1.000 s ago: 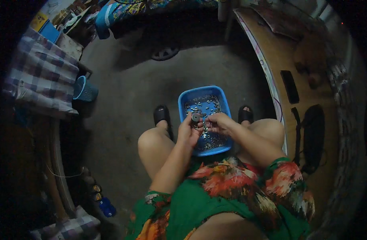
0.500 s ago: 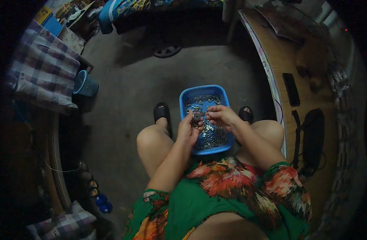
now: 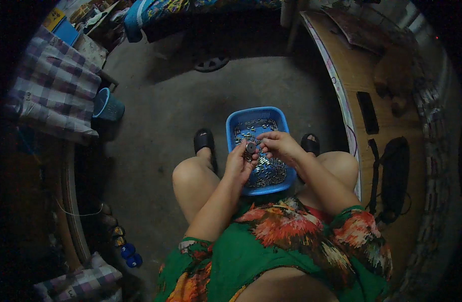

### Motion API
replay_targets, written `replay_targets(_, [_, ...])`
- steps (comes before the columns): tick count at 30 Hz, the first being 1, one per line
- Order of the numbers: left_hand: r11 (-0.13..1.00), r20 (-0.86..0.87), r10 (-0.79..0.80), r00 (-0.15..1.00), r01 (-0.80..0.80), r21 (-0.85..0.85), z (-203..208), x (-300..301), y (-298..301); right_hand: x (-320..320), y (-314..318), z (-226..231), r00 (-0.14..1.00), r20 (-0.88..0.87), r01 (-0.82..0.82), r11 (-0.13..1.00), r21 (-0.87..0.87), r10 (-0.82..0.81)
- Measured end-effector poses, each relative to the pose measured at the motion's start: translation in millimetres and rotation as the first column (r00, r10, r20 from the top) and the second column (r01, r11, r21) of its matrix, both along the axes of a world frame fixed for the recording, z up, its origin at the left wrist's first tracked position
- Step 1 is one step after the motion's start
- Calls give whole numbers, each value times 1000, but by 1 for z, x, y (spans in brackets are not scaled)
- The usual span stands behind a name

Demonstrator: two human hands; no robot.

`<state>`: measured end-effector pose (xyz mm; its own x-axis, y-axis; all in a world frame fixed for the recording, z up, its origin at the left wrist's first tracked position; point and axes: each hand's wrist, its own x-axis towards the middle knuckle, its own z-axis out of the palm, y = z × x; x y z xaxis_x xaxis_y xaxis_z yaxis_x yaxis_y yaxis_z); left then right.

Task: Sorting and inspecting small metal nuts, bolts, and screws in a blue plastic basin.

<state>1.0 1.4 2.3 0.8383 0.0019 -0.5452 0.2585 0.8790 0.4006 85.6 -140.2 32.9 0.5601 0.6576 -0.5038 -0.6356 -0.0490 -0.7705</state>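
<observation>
Between my knees stands a blue plastic basin (image 3: 263,191) with many small shiny metal cylinders (image 3: 271,176) lying in it. Over its left side my left hand (image 3: 239,162) grips a round dark metal disc (image 3: 251,147) with a small hole at its centre. Just right of the disc is my right hand (image 3: 279,147), thumb and fingertips drawn together in a pinch. Whatever sits between those fingertips is too small to make out. Both hands are above the basin, close to each other.
Black slippers (image 3: 204,139) are on my feet beside the basin. A wooden bench (image 3: 361,166) on the right bears a dark phone-like slab (image 3: 367,112) and a black bag (image 3: 395,173). To the left stand a blue wastebasket (image 3: 109,106) and a checked cloth (image 3: 55,85).
The disc and my left fingers have shifted slightly to the right. My right fingertips have moved a little to the left, over the disc's upper edge.
</observation>
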Motion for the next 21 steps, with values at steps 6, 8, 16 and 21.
replay_targets(6, [1000, -16, -7, 1000, 7, -6, 3, -1, 0, -3, 2, 5, 999, 42, -7, 1000, -24, 8])
replay_targets(8, [1000, -3, -8, 1000, 8, -14, -4, -1, 1, -3, 3, 4, 999, 30, 13, 1000, -11, -13])
replay_targets(16, [996, 21, -40, 999, 42, -73, -1, -1, -1, -5, 2, 0, 968, 250, 39, 996, -78, -18])
replay_targets(21, [995, 66, -50, 997, 55, -87, -7, 0, -2, -6, 4, 1, 944, 329, 15, 991, -137, 31])
